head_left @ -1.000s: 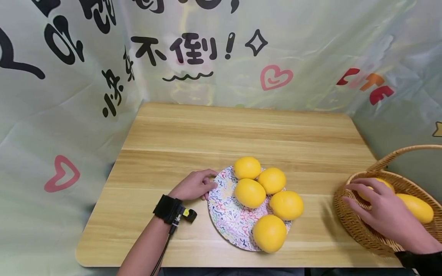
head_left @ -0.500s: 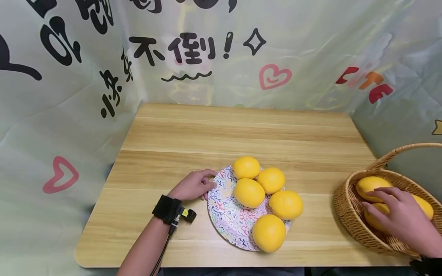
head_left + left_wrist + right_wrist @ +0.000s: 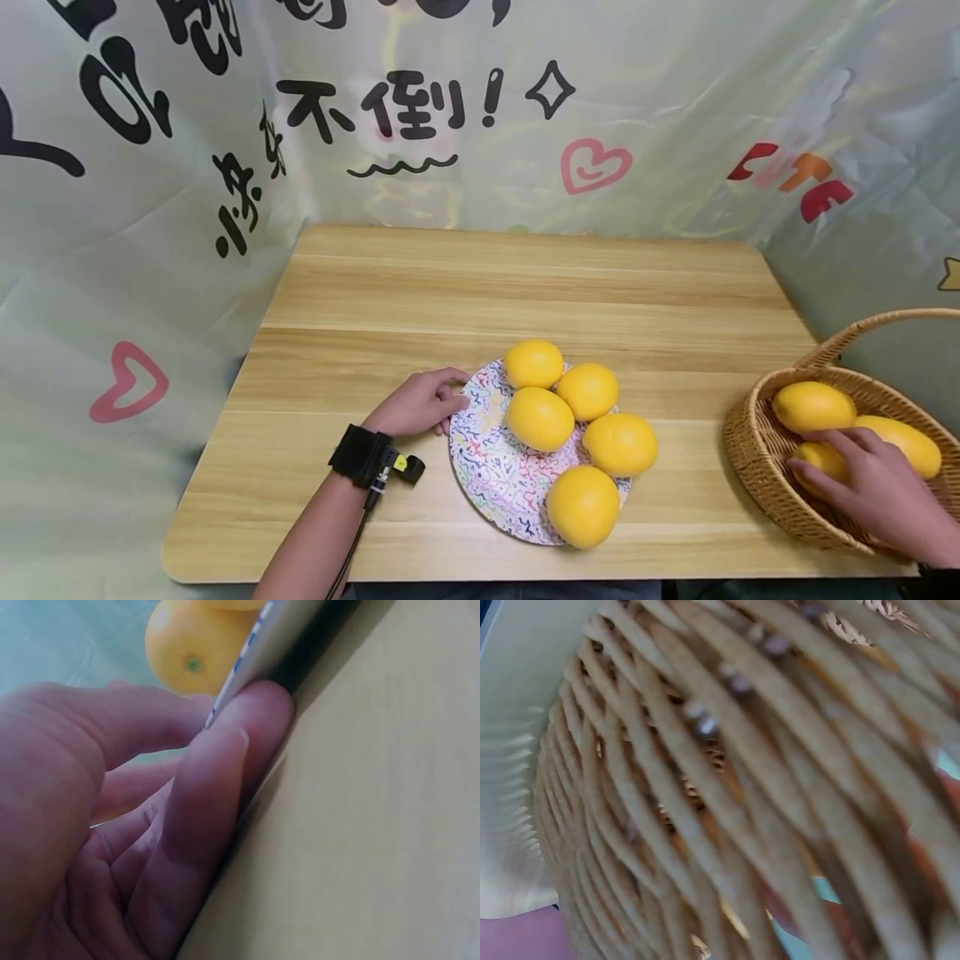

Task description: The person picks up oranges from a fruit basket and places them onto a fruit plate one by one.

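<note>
A round plate (image 3: 487,479) with a colourful squiggle pattern bears several yellow-orange oranges (image 3: 542,418). My left hand (image 3: 420,404) pinches its left rim; the left wrist view shows fingertips on both sides of the plate's edge (image 3: 244,656), with an orange (image 3: 187,649) beyond. At the far right, my right hand (image 3: 881,492) reaches into a wicker basket (image 3: 759,479). Thumb and fingers curl round a yellow-orange fruit (image 3: 821,460), partly hidden by the hand. Two longer yellow fruits (image 3: 813,406) lie beside it. Basket weave (image 3: 705,750) fills the right wrist view, covering the grip.
The basket's tall arched handle (image 3: 862,325) rises behind the right hand. A wooden table (image 3: 525,287) lies under everything, its front edge near the body. Printed fabric (image 3: 450,192) hangs round the back and sides. A cabled camera (image 3: 408,468) sits on the left wrist.
My right hand has moved rightward and down from the basket's left side, uncovering the fruit there, and its fingers now curl round the lower fruit. The left hand stays at the plate.
</note>
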A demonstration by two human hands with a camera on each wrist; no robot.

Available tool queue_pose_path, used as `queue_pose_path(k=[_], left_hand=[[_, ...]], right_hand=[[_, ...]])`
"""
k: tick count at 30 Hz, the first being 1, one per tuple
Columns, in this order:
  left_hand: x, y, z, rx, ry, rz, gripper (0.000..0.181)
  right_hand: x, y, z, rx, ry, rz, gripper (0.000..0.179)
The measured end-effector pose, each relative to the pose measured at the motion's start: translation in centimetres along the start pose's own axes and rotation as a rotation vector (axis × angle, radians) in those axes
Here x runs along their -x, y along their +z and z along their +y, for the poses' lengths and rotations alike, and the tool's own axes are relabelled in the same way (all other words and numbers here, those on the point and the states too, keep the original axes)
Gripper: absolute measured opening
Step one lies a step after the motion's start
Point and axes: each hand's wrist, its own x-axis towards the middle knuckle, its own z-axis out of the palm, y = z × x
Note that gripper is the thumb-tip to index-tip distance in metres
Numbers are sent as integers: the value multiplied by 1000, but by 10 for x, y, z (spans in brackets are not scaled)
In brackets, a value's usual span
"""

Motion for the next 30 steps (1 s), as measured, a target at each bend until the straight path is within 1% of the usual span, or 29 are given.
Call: queue_pose_path(k=[3, 8, 17, 20, 24, 30], left_hand=[[0, 0, 0, 0, -3, 2, 47], [1, 0, -1, 2, -4, 3, 47], [1, -1, 0, 2, 6, -1, 48], [2, -2, 1, 10, 12, -5, 47], [3, -2, 2, 17, 18, -6, 47], [2, -2, 0, 7, 12, -3, 47]], right_hand=[[0, -1, 0, -7, 15, -28, 57], [2, 2, 1, -1, -2, -52, 56], [1, 5, 1, 26, 30, -104, 59], [2, 5, 1, 37, 29, -119, 60], [1, 5, 0, 62, -1, -110, 58], [1, 6, 1, 82, -52, -64, 50]])
